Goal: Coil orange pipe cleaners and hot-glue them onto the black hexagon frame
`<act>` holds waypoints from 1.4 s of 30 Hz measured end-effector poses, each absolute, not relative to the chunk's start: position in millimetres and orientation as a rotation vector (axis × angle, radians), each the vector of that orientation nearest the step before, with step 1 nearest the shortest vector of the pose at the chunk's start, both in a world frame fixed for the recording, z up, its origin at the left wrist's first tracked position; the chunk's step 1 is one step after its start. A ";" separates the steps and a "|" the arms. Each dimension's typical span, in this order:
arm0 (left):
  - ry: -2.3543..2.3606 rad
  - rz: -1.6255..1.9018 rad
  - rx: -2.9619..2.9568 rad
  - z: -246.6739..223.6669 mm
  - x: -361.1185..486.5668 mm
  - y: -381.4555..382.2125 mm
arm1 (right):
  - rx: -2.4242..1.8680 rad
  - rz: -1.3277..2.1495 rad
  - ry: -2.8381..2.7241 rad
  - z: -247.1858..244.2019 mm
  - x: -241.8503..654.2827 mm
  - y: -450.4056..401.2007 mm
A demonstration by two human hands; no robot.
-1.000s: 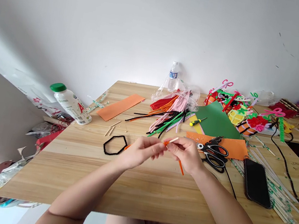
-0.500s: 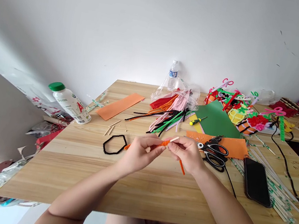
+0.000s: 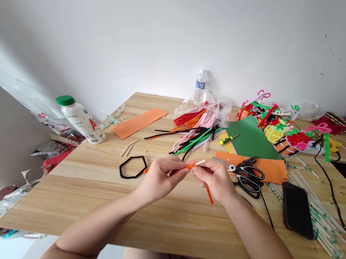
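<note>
Orange pipe cleaner held above the wooden bench, wound about a thin wooden stick. Head view: left hand has its grip pinched closed on the pipe cleaner's near end; right hand has its grip closed on stick and pipe cleaner, the loose orange tail hanging below. Black hexagon loop lies just left; scissors and phone to the right.

On the table, my hands sit mid-board. I see the hexagon just left of them, scissors right, the phone farther right, and the bottle behind at the wall.
</note>
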State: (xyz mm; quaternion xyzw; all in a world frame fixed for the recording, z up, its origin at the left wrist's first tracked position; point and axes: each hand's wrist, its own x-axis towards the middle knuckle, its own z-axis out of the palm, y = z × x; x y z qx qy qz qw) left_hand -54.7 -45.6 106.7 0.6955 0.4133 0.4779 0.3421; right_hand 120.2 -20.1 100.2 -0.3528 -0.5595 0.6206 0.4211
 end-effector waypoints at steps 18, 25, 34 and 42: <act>1.030 1.113 1.705 103.7 -56.7 -37.3 | -0.956 1.459 -1.405 103.9 117.2 -23.8; 1.204 1.584 2.131 93.0 -43.8 -47.3 | -0.957 1.416 -1.377 106.3 113.2 -28.8; 0.778 0.839 1.282 106.2 -61.2 -35.0 | -0.882 1.394 -1.501 111.9 119.2 -28.4; 0.915 0.987 1.422 106.0 -60.6 -34.8 | -0.868 1.363 -1.511 111.2 119.5 -26.5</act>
